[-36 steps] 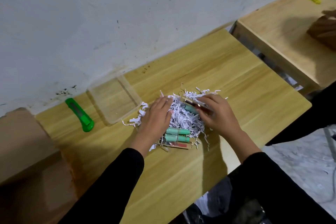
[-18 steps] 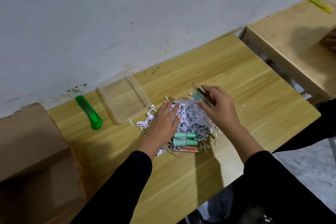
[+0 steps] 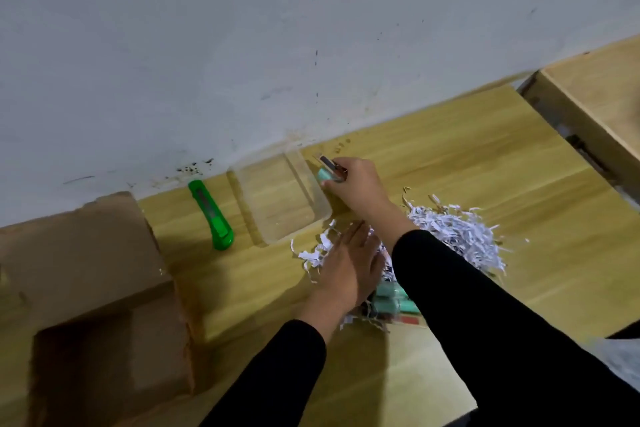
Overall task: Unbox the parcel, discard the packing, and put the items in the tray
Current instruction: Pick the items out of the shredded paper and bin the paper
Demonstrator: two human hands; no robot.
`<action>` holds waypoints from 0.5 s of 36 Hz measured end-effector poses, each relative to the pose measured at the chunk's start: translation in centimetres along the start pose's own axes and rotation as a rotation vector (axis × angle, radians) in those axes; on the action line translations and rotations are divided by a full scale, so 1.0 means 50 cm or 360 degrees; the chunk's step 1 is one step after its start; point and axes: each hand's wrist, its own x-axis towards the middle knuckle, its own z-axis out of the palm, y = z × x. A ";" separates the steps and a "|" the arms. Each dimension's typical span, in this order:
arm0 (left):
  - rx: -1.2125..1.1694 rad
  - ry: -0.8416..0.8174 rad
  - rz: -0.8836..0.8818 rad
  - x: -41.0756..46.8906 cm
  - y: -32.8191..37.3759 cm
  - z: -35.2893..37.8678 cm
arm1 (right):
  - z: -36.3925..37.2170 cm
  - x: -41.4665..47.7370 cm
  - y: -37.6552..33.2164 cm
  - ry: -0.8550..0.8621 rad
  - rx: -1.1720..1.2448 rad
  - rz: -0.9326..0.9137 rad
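Now right hand (image 3: 358,185), gripping tube (image 3: 323,174), reached tray (image 3: 294,230)

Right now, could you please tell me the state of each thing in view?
tray: upright, nothing seen inside.
shredded paper: loose heap on the table.
loose tubes: lying in the shredded paper.
box: open.
knife: lying left of the tray, no blade showing.
right hand: grips a teal tube at the tray's right wall.
left hand: flat on the shredded paper.
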 end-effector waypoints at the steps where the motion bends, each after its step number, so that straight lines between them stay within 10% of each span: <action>1: -0.0003 -0.0006 0.0008 -0.002 0.000 0.000 | 0.004 0.002 0.001 0.0015 0.0001 0.0024; 18: -0.0247 0.0006 0.0051 -0.032 -0.013 -0.020 | -0.082 -0.087 0.053 0.0062 0.0025 0.0105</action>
